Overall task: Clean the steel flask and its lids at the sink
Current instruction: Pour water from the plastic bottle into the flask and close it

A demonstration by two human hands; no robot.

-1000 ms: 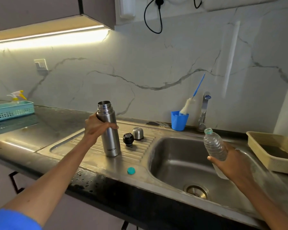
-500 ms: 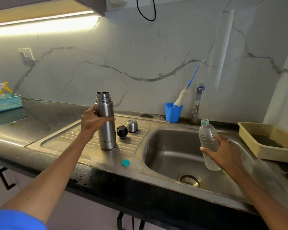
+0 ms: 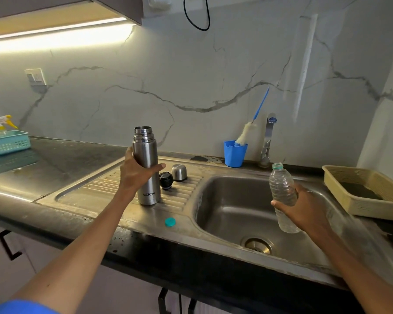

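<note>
The left hand grips the steel flask around its middle, with the thumb across the front and the fingers behind it. The flask stands upright on the ribbed drainboard of the sink, its mouth open and without any lid (the word MILTON is printed low on its body). Just beside the flask, on the right, the black inner lid lies on the drainboard, and the steel cup lid stands close behind that one. A small teal cap lies nearer to the front edge, apart from the two lids.

The right hand holds a clear plastic bottle above the sink basin, the fingers curled round its lower half. The bottle is almost upright and uncapped; I cannot tell how much water is inside.

At the back, between the drainboard and the tap, a blue cup carries a bottle brush with a blue handle leaning to the right. On the dark worktop far left there is a teal basket with a spray bottle behind it. A beige tray sits at the right of the basin
</note>
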